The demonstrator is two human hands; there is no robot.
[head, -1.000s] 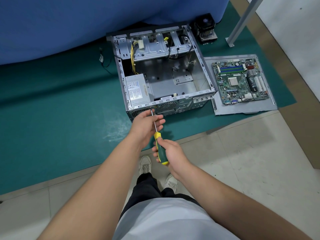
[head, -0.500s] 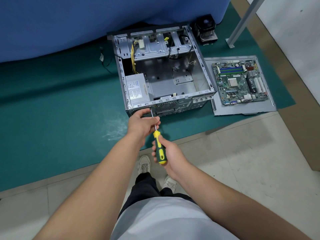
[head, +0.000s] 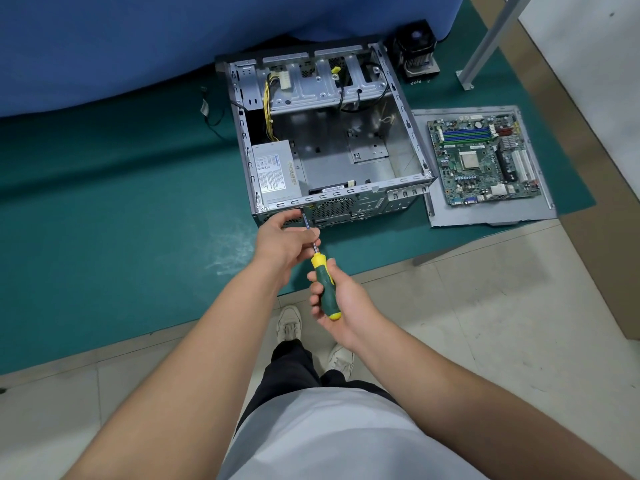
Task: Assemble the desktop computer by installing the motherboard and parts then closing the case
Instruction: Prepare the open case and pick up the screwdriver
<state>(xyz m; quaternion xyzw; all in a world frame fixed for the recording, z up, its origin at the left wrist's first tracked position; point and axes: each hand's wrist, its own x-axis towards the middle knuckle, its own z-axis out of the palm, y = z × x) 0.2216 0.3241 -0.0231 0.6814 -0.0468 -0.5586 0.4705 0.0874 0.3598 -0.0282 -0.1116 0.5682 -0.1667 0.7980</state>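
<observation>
An open grey computer case lies on its side on a green mat, with a power supply in its near left corner. The green motherboard lies on the grey side panel to the right of the case. My right hand grips the green and yellow handle of a screwdriver. Its tip meets the case's rear panel below the power supply. My left hand pinches the metal shaft near the tip.
A CPU cooler sits behind the case's far right corner, with small screws beside it. A metal post rises at the right. Blue cloth hangs behind the case. A loose cable lies left of it. The green mat ends at tiled floor near my feet.
My right hand has turned on the screwdriver handle, which now shows more of its length. My left hand stays on the shaft at the case's rear panel.
</observation>
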